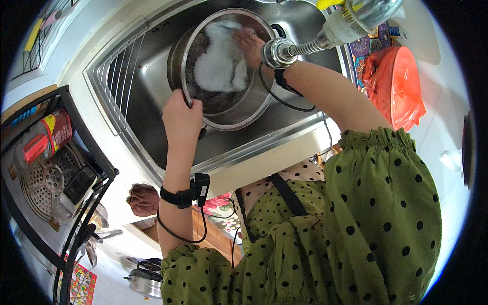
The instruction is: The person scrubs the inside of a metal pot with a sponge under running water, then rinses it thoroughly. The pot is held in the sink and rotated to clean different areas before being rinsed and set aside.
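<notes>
A large round metal pot (pixel 230 108) sits tilted in the stainless steel sink (pixel 152 72), its mouth turned towards me. My left hand (pixel 182 112) is closed around the pot's near-left side, by a dark handle. Inside the pot, at its right wall, is my right hand (pixel 249 47); its fingers are blurred, and whether they hold anything cannot be made out. A white patch, suds or glare on wet metal, covers much of the pot's inside. The faucet's metal spout head (pixel 278 53) hangs over my right wrist and hides part of it.
A wire rack (pixel 124 76) spans the sink's left end. Right of the sink stands a red plastic bag (pixel 396 87) around a round item. A black-framed shelf (pixel 87 133) holds a jar and a perforated steamer plate (pixel 53 177). A brown cloth (pixel 143 200) lies on the counter.
</notes>
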Demonstrator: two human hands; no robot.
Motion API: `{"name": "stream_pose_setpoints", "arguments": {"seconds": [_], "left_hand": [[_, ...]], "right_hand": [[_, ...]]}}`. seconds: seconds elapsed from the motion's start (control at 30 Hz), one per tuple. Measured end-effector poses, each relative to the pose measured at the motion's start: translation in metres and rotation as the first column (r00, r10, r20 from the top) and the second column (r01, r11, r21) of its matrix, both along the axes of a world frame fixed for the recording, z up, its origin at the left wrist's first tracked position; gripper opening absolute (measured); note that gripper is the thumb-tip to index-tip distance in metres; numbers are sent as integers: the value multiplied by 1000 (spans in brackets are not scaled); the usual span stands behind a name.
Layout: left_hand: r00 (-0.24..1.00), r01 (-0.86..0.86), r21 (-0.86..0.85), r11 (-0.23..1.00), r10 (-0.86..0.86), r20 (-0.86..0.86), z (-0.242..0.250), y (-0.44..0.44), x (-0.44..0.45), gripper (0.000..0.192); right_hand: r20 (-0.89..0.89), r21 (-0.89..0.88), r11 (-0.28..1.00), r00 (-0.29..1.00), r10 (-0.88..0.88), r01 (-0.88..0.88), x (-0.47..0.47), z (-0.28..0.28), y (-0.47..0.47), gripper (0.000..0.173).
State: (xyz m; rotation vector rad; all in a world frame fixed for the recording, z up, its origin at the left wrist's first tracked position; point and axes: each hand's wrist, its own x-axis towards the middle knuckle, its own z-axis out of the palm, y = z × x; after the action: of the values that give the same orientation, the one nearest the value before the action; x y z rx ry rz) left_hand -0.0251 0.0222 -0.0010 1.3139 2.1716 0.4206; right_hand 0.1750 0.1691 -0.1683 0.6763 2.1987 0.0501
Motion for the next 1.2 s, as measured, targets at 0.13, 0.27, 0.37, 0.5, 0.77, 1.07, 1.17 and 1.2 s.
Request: {"name": "stream_pose_setpoints", "arguments": {"seconds": [0.13, 0.27, 0.37, 0.5, 0.77, 1.07, 1.17, 1.2], "left_hand": [[1000, -8, 21, 1000, 8, 26, 3, 4, -1, 22], [1000, -18, 3, 1000, 18, 24, 4, 4, 0, 23], [1000, -21, 30, 999, 21, -1, 3, 3, 1, 22], [1000, -1, 55, 999, 1, -2, 1, 3, 1, 21], [1000, -15, 68, 998, 14, 16, 4, -2, 2, 19], [997, -30, 65, 997, 25, 70, -2, -10, 8, 17], [996, -19, 165, 986, 4, 88, -5, -14, 7, 17], [996, -29, 133, 991, 18, 82, -6, -15, 5, 18]], "right_hand": [[-236, -53, 996, 968, -81, 71, 20, -19, -48, 45], [-174, -508, 861, 976, -133, 27, -13, 15, -90, 47], [-151, -790, 535, 751, -643, 300, -59, 46, -106, 48], [189, -981, -192, 323, -927, 24, -82, 50, -107, 50], [-298, -715, 696, 875, -382, 60, 3, 26, -72, 52], [-256, -330, 944, 964, -77, -13, 33, -12, -64, 40], [-306, -664, 748, 906, -294, 18, -30, -8, -107, 36], [-405, -624, 775, 809, -426, 96, -65, -4, -115, 31]]}}
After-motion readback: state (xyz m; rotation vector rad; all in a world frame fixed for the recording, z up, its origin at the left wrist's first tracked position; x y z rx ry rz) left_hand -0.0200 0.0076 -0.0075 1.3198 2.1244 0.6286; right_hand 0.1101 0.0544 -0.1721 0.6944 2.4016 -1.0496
